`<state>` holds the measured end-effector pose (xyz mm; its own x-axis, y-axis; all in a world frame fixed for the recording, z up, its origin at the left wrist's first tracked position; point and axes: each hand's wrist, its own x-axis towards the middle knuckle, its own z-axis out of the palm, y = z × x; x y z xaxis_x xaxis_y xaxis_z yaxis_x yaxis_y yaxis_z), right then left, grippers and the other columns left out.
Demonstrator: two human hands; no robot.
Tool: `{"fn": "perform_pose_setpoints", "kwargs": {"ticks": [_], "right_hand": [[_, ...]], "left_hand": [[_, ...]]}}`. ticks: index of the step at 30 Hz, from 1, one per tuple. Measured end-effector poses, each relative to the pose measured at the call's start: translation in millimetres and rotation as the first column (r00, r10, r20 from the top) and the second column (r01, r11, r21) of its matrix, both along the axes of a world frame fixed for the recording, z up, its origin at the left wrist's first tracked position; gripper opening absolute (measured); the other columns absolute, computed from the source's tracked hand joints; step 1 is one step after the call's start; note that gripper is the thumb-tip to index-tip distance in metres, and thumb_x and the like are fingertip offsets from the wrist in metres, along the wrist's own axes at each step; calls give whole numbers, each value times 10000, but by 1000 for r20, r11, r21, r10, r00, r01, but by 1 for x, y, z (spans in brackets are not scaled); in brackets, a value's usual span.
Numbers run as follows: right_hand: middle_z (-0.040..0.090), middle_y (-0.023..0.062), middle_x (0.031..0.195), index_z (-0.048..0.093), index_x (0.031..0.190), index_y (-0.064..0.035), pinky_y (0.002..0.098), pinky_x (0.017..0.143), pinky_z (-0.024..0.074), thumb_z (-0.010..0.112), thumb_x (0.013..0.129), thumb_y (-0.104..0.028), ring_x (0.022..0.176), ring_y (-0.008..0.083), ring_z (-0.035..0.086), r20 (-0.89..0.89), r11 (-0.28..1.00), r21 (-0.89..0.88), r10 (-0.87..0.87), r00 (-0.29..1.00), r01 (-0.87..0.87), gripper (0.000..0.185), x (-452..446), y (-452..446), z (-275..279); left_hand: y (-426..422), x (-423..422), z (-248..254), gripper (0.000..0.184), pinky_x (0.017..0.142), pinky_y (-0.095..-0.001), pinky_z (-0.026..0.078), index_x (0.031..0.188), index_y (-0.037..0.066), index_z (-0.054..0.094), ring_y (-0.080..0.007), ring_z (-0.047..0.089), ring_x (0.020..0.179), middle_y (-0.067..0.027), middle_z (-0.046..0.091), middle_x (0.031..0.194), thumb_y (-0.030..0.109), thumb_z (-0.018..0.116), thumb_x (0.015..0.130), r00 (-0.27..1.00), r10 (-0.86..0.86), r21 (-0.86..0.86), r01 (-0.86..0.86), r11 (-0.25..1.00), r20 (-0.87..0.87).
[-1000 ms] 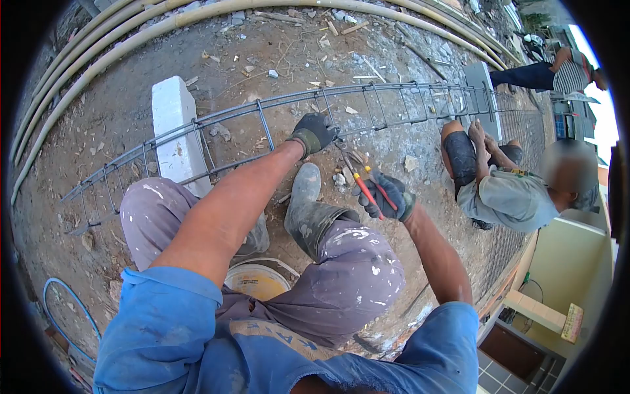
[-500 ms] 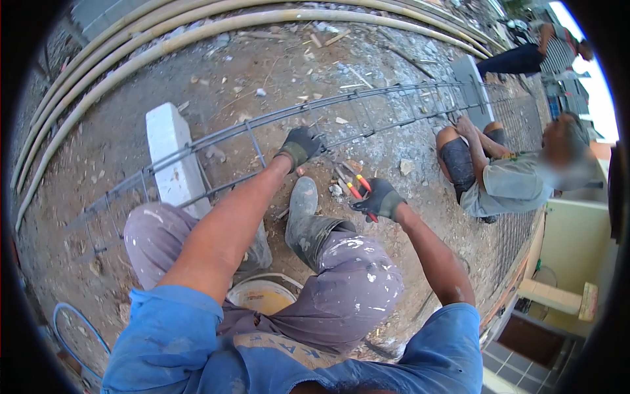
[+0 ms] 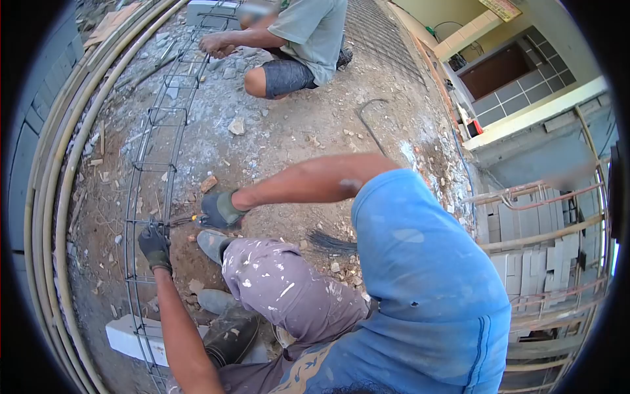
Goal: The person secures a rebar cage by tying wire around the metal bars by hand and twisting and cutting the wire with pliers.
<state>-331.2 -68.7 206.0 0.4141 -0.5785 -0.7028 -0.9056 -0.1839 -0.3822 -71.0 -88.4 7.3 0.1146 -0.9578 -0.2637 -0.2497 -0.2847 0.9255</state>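
Note:
A long cage of steel rebar (image 3: 173, 167) runs from my feet away towards the other person, with square stirrups along it. My left hand (image 3: 155, 246), in a dark glove, is closed on the cage at a stirrup. In the gloved right hand (image 3: 220, 209) I hold pincers (image 3: 186, 218), closed around handles that show red and yellow. Their jaws reach the cage right beside my left fingers. Whether they grip a wire is too small to tell. A white block (image 3: 125, 338) lies under the near end of the cage.
A person (image 3: 305, 39) squats at the far end with hands on the cage. Long pipes (image 3: 62, 217) curve along the left. A bundle of thin wire (image 3: 331, 243) lies right of my knee. Steel mesh (image 3: 384, 39) lies behind the person. Rubble is scattered over the ground.
My view has swung to the right. The pincers, held apart from the cage before, are now at it beside my left hand. My left hand remains on the cage.

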Motion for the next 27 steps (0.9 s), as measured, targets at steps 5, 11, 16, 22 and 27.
{"fn": "perform_pose_setpoints", "kwargs": {"ticks": [5,11,16,22,27], "right_hand": [[694,125,979,673,999,-15,351,743,551,545,945,-361,838,243,677,403,420,907,-889,217,38,373,-25,20,-95],[692,131,951,678,1001,-14,339,721,567,654,886,-336,813,219,678,402,560,827,-651,644,49,344,-35,1,-67],[697,121,813,703,942,-37,375,630,587,774,731,-257,686,252,684,118,994,49,94,989,-101,313,-17,-16,-41],[661,116,700,691,879,-37,390,589,514,756,667,-383,654,229,643,337,996,62,-86,938,69,411,-14,-16,-150],[645,88,677,681,859,-30,367,566,484,733,716,-434,621,181,608,441,965,169,-255,861,200,432,-22,7,-156]], "left_hand": [[-3,-3,-16,307,365,-283,349,807,48,682,-100,491,394,-55,607,573,258,516,956,989,138,-49,-141,989,-58],[1,-7,12,285,347,-277,364,818,39,652,-120,493,386,-37,591,597,241,509,958,997,75,-6,-75,997,12],[-7,15,-25,273,681,-398,507,998,39,660,-277,654,729,-115,692,838,277,546,926,878,46,-104,4,995,477],[68,-53,52,375,877,-425,445,1197,76,610,-354,591,1047,-161,627,1170,313,535,916,731,415,-385,-223,895,542],[53,-31,-33,394,802,-406,480,1141,68,623,-294,621,932,-108,667,1045,388,522,935,943,308,-11,-309,951,124]]}}
